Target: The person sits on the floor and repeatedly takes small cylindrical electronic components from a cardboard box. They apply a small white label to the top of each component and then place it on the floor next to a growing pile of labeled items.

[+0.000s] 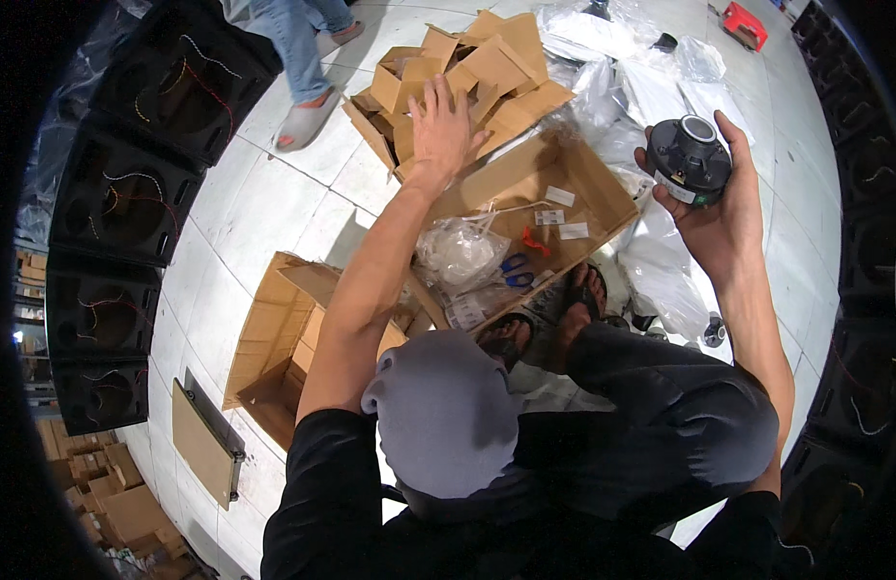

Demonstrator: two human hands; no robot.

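My right hand (709, 217) grips a round black speaker driver (686, 159) with a silver ring on top, held at the right above white plastic wrap (661, 280). My left hand (443, 130) rests with fingers spread on a pile of flattened and torn cardboard (506, 48). Just below that pile is an open cardboard box (603, 193) holding crumpled clear plastic (458, 256), small white labels, an orange item (535, 245) and blue-handled scissors (516, 271).
Rows of black speaker cabinets (153, 193) line both sides. Another open carton (260, 329) and a flat trolley board (202, 445) lie left of me. Someone's leg and grey clog (301, 121) are at top left. A red plastic item (744, 26) lies far right, and cardboard is stacked lower left.
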